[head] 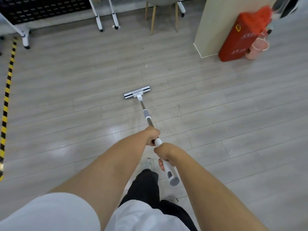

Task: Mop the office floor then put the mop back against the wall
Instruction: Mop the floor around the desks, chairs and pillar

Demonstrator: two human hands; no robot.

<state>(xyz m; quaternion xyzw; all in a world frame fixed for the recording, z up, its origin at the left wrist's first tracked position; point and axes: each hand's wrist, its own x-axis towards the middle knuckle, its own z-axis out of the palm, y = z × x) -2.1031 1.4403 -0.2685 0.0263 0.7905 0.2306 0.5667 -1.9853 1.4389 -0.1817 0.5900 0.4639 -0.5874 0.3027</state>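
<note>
A flat mop with a white and grey head (137, 94) lies pressed on the grey plank floor (66, 105) ahead of me. Its metal pole (147, 117) runs back toward me into a white handle with a grey end cap (173, 178). My left hand (152, 135) grips the pole higher up the shaft. My right hand (165, 153) grips the white handle just behind it. Dark specks of dirt (177, 110) lie on the floor to the right of the pole.
A cream pillar (215, 27) stands at the far right with a red box (236, 39) and a pink bucket (257, 48) beside it. A chair (164, 15) and white table legs (115, 15) stand at the back. Yellow-black tape (7, 90) runs along the left.
</note>
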